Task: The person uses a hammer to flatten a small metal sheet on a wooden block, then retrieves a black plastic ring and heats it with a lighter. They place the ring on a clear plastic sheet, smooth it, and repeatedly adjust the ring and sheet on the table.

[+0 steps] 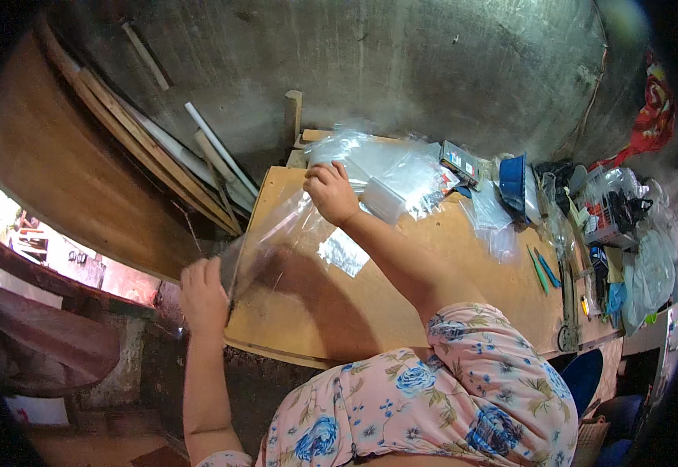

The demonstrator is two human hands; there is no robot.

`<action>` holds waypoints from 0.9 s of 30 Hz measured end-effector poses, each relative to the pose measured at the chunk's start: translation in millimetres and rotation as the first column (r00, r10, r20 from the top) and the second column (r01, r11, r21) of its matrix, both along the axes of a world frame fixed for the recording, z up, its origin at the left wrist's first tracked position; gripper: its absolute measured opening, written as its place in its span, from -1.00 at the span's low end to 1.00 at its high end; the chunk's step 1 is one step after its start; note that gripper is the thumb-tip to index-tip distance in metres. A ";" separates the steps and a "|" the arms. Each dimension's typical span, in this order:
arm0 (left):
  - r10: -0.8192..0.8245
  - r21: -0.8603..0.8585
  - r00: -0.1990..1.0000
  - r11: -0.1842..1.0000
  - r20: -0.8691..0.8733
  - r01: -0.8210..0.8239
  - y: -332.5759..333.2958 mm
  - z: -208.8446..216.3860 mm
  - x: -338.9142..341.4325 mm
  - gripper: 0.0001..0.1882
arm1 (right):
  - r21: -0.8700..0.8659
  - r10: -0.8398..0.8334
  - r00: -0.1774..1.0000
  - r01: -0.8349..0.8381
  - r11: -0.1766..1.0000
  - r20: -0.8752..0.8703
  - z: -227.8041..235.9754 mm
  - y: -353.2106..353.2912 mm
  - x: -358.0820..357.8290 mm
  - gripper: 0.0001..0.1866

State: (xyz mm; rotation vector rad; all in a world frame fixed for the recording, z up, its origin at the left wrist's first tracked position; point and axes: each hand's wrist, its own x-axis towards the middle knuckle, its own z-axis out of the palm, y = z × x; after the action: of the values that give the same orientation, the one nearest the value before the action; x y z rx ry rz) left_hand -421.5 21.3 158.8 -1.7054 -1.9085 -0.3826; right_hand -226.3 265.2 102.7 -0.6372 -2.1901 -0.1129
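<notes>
My left hand (203,293) grips the near end of a clear plastic bag (277,233) at the left edge of a wooden table (432,257). My right hand (330,191) holds the far end of the same bag, stretching it taut between both hands above the table. A small clear packet (344,252) lies flat on the table just right of the bag. A heap of clear plastic bags (389,173) sits behind my right hand.
Wooden boards and white pipes (199,152) lean against the concrete wall at the left. A blue bowl (512,183), green and blue pens (543,269), a small box (460,162) and cluttered bags (627,226) fill the table's right side.
</notes>
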 end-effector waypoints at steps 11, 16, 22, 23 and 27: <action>0.014 -0.451 0.973 0.888 0.229 0.093 15.8 -150.8 56.1 -0.50 | -0.559 0.147 0.961 0.010 0.829 0.234 -109.2 -39.5 97.7 -0.32; 0.101 -0.564 0.968 0.824 0.231 0.048 21.0 -146.3 74.8 -0.42 | -0.499 0.277 0.846 -0.016 0.867 0.455 -113.7 -74.5 127.1 -0.62; 0.252 -0.664 0.942 0.747 0.223 -0.043 28.3 -153.8 91.1 -0.45 | -0.011 0.010 0.757 -0.004 1.000 0.654 -148.9 -70.3 116.5 -0.67; 0.270 -0.663 0.937 0.746 0.221 -0.058 26.2 -160.1 91.1 -0.45 | 0.054 -0.012 0.772 -0.028 0.998 0.635 -138.3 -72.9 115.3 -0.70; 0.282 -0.687 0.938 0.723 0.201 -0.070 29.3 -156.6 101.4 -0.44 | -0.327 0.068 0.822 0.147 0.933 0.565 -142.9 -56.9 124.7 -0.84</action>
State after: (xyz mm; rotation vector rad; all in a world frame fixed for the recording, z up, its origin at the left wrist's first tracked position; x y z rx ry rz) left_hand -320.1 50.6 2.2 -1.9395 -2.6365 0.1886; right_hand -101.7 208.3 -40.1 -0.9494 -2.8169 0.0946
